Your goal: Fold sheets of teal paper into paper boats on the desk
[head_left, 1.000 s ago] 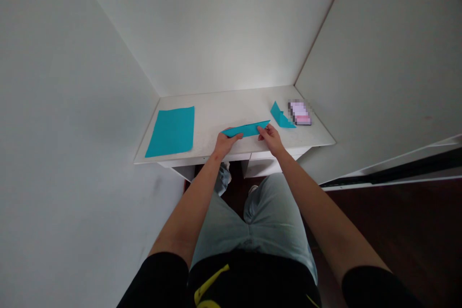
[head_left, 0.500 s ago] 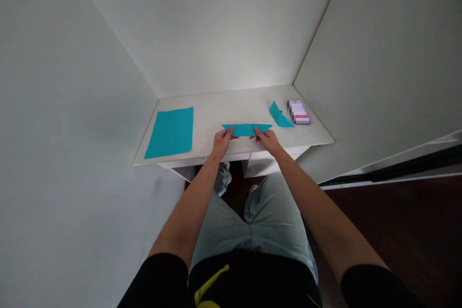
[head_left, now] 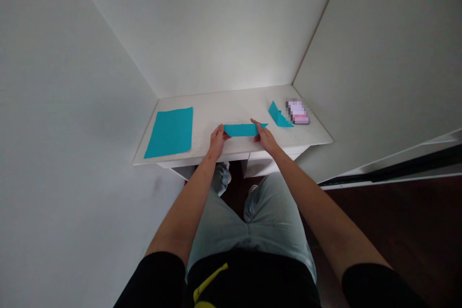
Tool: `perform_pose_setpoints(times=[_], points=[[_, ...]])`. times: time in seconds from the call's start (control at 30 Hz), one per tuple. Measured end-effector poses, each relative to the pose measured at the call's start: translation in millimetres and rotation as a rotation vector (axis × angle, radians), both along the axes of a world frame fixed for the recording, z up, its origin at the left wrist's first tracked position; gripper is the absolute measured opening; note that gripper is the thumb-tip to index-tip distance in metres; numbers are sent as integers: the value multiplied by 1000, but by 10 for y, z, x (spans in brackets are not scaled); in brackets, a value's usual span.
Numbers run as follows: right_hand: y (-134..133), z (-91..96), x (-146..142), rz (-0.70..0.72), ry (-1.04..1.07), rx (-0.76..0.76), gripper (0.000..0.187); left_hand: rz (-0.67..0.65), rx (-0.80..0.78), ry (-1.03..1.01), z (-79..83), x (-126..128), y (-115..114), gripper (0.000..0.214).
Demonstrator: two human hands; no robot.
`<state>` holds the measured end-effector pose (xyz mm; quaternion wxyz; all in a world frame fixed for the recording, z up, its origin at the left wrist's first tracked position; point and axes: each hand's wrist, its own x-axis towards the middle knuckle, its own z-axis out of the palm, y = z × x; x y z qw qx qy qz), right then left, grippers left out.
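A folded strip of blue paper [head_left: 241, 130], slanted at its ends, is held level above the front part of the white table. My left hand [head_left: 217, 143] pinches its left end, thumb on the near face and fingers behind. At the other end my right hand [head_left: 266, 139] grips the strip with its thumb in front, one finger sticking out past the top edge. Just beyond my right hand a folded blue paper boat [head_left: 279, 117] rests on the table. The undersides of the strip and some fingertips are hidden.
A flat blue paper sheet [head_left: 170, 132] lies on the left of the white table [head_left: 216, 106]. At the right, a phone [head_left: 299, 112] with a blurred screen lies near the side wall. Walls close in the table at the back and sides.
My left hand has slid a little left to the strip's end. My right hand has shifted toward the right end, with a finger now showing above the strip.
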<state>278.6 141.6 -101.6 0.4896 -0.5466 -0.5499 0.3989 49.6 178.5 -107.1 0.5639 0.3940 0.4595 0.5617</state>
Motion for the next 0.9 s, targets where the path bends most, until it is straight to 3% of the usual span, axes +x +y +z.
perform_pose_setpoints(times=[0.27,0.6,0.77,0.9], points=[[-16,55,23,-87,150,31,82,-13,6,-15,0,6,2,53],[-29,28,86,-161,172,139,68,-10,58,-26,35,-21,-41,58],[-72,40,384,-290,112,172,68,71,46,-52,33,-6,-38,56],[-91,49,696,-372,8,188,70,50,54,-80,26,-27,-14,54]])
